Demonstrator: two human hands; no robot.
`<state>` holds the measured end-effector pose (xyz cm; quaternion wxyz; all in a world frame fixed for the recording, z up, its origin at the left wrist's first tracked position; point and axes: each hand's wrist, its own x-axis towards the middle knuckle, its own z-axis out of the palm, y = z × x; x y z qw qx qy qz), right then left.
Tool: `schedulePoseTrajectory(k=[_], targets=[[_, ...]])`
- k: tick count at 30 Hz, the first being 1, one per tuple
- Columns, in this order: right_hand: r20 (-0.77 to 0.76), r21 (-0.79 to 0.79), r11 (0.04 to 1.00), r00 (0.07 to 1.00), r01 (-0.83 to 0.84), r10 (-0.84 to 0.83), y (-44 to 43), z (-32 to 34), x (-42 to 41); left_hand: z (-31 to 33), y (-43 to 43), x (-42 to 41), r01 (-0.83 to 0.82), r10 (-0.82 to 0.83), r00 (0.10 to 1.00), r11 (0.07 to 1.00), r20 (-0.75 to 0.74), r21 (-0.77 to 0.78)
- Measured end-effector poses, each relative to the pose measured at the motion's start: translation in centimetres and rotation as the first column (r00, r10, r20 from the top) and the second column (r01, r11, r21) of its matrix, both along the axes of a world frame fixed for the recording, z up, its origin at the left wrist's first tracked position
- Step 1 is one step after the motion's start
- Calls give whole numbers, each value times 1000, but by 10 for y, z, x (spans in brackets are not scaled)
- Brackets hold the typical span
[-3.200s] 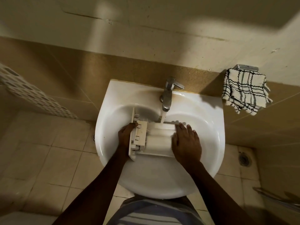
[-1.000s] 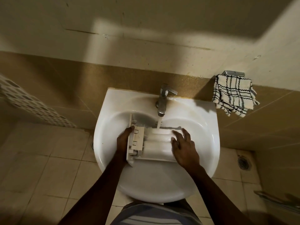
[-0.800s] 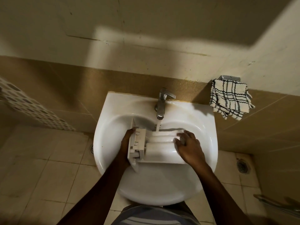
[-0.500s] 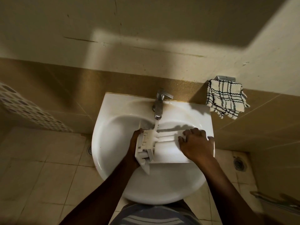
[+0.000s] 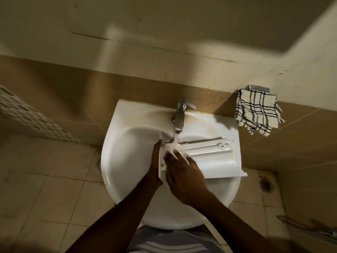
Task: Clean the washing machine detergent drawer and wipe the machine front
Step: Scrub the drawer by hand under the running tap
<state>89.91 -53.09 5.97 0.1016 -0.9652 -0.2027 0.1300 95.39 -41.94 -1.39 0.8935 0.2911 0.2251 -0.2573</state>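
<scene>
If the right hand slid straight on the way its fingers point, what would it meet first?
The right hand points up-left along the detergent drawer. It would probably first meet the water stream from the tap, then the left hand's thumb; depth is unclear.

Both hands (image 5: 184, 172) on detergent drawer (image 5: 209, 157) (under running tap (image 5: 179, 117)) in sink (image 5: 127, 161)

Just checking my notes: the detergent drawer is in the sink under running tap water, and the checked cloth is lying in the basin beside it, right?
Not quite. The head view shows the checked cloth hanging on the wall right of the sink, not in the basin. The detergent drawer is under the running tap.
</scene>
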Motion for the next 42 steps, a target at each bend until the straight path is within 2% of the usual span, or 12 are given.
schedulePoseTrajectory(k=[5, 8, 11, 15, 18, 22, 24, 31, 34, 37, 40, 42], targets=[[-65, -103, 994, 997, 34, -41, -2, -4, 52, -2, -4, -2, -40, 39, 999, 999, 29, 30], [-118, -71, 990, 985, 118, -126, 7, -11, 75, -2, -7, -3, -58, 57, 998, 996, 25, 66], [-105, 18, 989, 984, 148, -145, 9, -12, 48, -4, -4, -3, -80, 80, 996, 997, 41, 18], [-3, 32, 998, 999, 53, -53, 2, -2, -7, -9, -1, 0, -39, 39, 999, 999, 4, 16], [-11, -28, 998, 998, 64, -65, 0, -2, 13, -8, -4, -2, -71, 71, 997, 997, 4, 28], [-150, -110, 989, 982, 97, -113, 11, -12, 66, -9, -6, -2, -142, 141, 990, 987, 23, 70], [-158, -97, 989, 979, 114, -128, 13, -13, 67, -12, -7, -1, -134, 132, 990, 990, 44, 37], [26, 2, 996, 996, 86, -86, 5, 2, -13, -7, -3, 1, -3, 5, 1000, 999, 30, -49], [7, -28, 993, 993, 114, -114, 4, 1, 17, -6, -4, -1, -60, 61, 997, 998, 43, -32], [-168, -90, 980, 967, 178, -191, 9, -7, 64, -5, -7, -3, -100, 100, 994, 995, 44, -10], [-144, -69, 983, 973, 173, -181, 13, -8, 68, -4, -7, -2, -116, 116, 993, 993, 32, -6], [-100, 18, 981, 976, 195, -192, 13, -5, 43, 0, -3, -2, -116, 116, 993, 993, 12, 1]])
